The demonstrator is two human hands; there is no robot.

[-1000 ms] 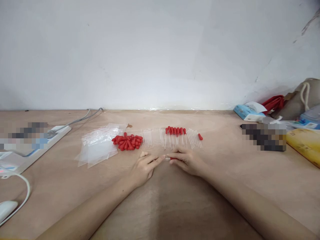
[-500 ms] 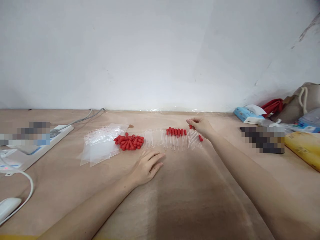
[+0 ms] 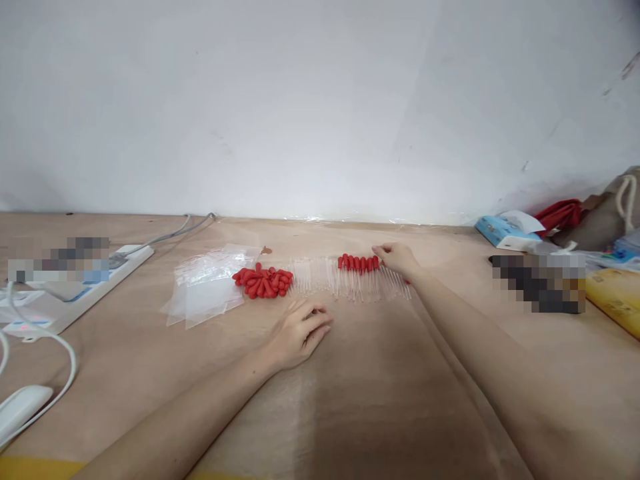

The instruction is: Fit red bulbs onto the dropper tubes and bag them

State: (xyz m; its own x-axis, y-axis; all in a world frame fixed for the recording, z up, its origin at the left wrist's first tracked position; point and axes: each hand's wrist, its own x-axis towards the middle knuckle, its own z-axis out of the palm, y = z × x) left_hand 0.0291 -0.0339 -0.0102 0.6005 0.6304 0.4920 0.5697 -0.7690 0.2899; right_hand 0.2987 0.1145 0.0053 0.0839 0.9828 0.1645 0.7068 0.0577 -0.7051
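Observation:
My right hand is at the right end of a row of glass droppers with red rubber bulbs. Its thumb and fingers are pinched together beside the last bulb in sight; the red bulb between them is hidden behind the fingers. Below that hand, bare clear glass tubes fan out. More clear tubes lie left of the bulbed row. My left hand rests on the table in front of the tubes, fingers loosely bent and apart, holding nothing. Behind it lies a pile of loose red rubber bulbs.
Clear zip bags lie left of the bulbs. A white power strip with cables is at the left, a white device near the front. On the right are a blue tissue box, a blurred dark object and a yellow packet.
The view has shifted slightly. The red bulb pinched in my right hand is now covered by the fingers. A loose bulb right of the tubes is no longer visible. My left hand stays put.

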